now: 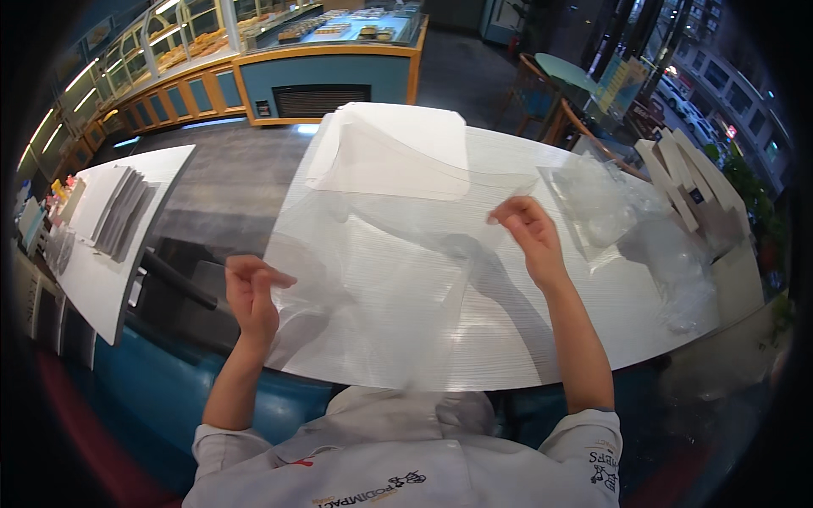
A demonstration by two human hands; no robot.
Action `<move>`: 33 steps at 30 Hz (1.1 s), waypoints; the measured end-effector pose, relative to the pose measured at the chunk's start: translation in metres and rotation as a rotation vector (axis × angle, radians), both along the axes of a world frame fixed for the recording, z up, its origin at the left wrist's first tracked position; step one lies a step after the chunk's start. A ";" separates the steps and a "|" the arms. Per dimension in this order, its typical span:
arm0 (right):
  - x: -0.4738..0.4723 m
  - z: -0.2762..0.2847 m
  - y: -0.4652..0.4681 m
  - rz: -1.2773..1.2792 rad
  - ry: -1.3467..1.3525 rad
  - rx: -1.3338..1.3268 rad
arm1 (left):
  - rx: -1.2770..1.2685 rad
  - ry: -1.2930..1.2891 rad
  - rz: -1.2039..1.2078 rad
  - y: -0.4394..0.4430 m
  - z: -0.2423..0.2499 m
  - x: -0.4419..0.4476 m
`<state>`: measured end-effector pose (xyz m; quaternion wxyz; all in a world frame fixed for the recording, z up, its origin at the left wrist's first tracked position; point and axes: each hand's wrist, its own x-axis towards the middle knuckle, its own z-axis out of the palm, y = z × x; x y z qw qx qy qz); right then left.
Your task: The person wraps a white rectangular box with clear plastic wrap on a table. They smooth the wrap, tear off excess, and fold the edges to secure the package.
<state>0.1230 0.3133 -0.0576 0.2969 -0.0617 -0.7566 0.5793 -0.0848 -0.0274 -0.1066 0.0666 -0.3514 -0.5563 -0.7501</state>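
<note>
A thin clear plastic sheet [400,286] lies or hangs over the white table [508,346] before me; its blurred edges make its outline hard to follow. Its far part curves up over a white sheet stack or board [406,120] with rounded corners. My left hand [253,295] hovers at the table's left edge, thumb and fingertips drawn close together. Beyond the sheet's right side, my right hand [530,238] is raised with its thumb near the curled index finger. Whether either hand pinches the clear film cannot be made out.
Crumpled clear plastic bags [603,203] lie on the table's right, beside pale upright boxes or boards [679,178]. On the left, another white table [162,184] carries a stack of white flat pieces [108,206]. Display cases [330,70] stand beyond; a blue seat [159,374] is below.
</note>
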 end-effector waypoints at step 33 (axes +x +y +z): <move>0.019 -0.019 0.029 -0.750 0.147 0.270 | -0.034 0.332 0.146 -0.021 -0.003 0.006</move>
